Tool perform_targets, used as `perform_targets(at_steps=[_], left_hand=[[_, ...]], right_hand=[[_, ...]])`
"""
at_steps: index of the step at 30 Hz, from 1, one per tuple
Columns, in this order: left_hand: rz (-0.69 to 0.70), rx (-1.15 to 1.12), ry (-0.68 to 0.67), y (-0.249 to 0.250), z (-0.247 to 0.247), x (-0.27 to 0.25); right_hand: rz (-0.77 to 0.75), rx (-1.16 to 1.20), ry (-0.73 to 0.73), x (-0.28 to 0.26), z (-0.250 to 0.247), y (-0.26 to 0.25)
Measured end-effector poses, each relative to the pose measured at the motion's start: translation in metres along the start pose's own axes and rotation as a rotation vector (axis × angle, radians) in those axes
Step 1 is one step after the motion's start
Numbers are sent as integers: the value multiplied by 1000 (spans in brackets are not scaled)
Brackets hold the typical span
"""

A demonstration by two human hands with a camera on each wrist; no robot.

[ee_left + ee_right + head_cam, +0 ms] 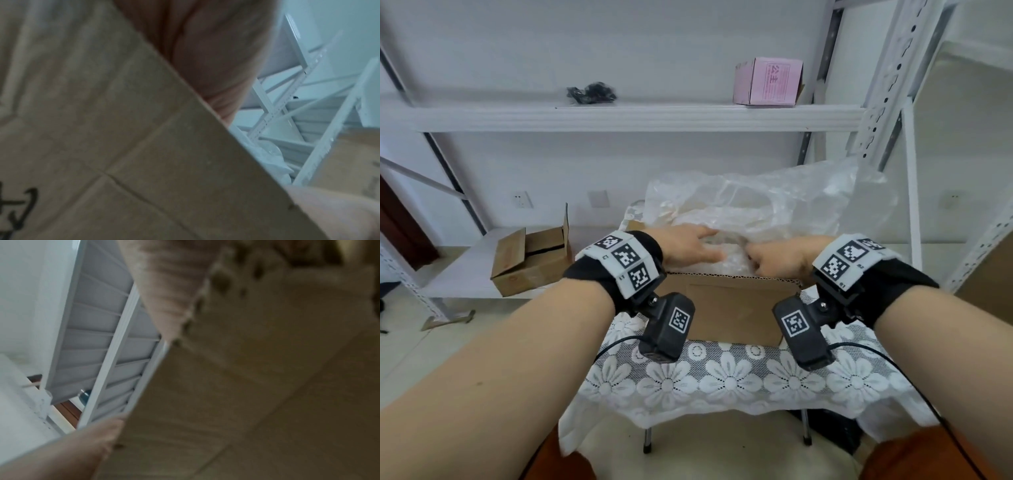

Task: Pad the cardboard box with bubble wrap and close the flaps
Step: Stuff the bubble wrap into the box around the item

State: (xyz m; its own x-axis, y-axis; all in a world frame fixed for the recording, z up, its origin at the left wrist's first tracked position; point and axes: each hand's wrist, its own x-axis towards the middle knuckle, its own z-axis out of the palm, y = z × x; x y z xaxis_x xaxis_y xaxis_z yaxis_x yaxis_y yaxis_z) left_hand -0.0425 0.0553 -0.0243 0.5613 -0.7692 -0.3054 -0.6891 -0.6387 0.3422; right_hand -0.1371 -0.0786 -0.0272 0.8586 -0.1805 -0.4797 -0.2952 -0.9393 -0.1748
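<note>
A brown cardboard box (729,308) stands open on a small table, its near wall facing me. A heap of clear bubble wrap (756,205) fills it and billows up over the far side. My left hand (688,245) lies on the wrap just inside the near edge, fingers straight and pressing down. My right hand (770,260) is beside it, fingers curled into the wrap at the same edge. Both wrist views are blurred. They show only the box wall (123,129) (246,386) close up and the heel of each palm; the fingers are hidden.
A white lace cloth (722,377) covers the table. A second open cardboard box (530,260) sits on a low shelf to the left. On the upper shelf are a pink box (768,82) and a black bundle (592,91). White shelf uprights (876,102) stand at the right.
</note>
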Motion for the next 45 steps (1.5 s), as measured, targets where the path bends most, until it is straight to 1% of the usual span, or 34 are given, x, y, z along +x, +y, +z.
perform_targets(at_steps=[2,5,8,11,12,13,14,16,19,21,22,25,26,30,33,34,36,37,38,39,40,41,42,43,45], left_hand=[[6,75,27,3,6,4],[5,164,72,5,14,10],[-7,169,87,2,16,14],[-67,162,95,-1,20,17],[-83,165,96,-1,22,19],[-98,170,94,-2,23,21],[-106,174,92,-2,24,22],[-103,171,79,-1,24,22],[-125,181,26,-1,22,19],[-118,203,-19,-1,18,14],[-93,201,-42,-1,15,12],[-11,130,-106,-4,2,6],[4,109,-106,-5,-3,5],[8,28,-10,-8,-11,3],[-1,97,53,-7,-1,6],[4,134,65,-6,5,8],[9,161,58,-7,12,12],[8,161,41,-6,13,12],[5,162,23,-7,12,11],[1,156,6,-7,9,9],[3,142,6,-8,5,6],[5,107,35,-10,2,3],[4,48,95,-12,-1,1],[3,-11,183,-13,-3,0],[-6,-21,382,-14,-3,-3]], right_hand=[[21,-31,15,2,5,-2],[40,-99,118,7,15,-3],[30,-93,217,8,17,0],[11,-77,396,3,11,1],[21,-66,422,1,9,2],[35,-43,420,-1,7,1],[58,-38,376,-1,6,0],[73,-79,255,1,6,-1],[57,-132,79,12,12,1],[46,-105,1,17,14,2],[40,-91,-27,16,14,1],[26,-60,-57,18,12,0],[34,-56,-54,17,13,0],[41,-34,14,19,15,3],[20,-11,133,15,12,5],[7,16,197,9,9,5],[-42,177,364,-6,-1,1],[-89,264,503,-14,-7,-2],[-139,295,680,-20,-13,-4],[-176,265,838,-26,-18,-6],[-184,205,935,-28,-21,-7],[-174,137,946,-29,-23,-6],[-138,84,878,-26,-22,-4],[-94,42,772,-23,-19,-2],[-42,-4,560,-14,-11,2]])
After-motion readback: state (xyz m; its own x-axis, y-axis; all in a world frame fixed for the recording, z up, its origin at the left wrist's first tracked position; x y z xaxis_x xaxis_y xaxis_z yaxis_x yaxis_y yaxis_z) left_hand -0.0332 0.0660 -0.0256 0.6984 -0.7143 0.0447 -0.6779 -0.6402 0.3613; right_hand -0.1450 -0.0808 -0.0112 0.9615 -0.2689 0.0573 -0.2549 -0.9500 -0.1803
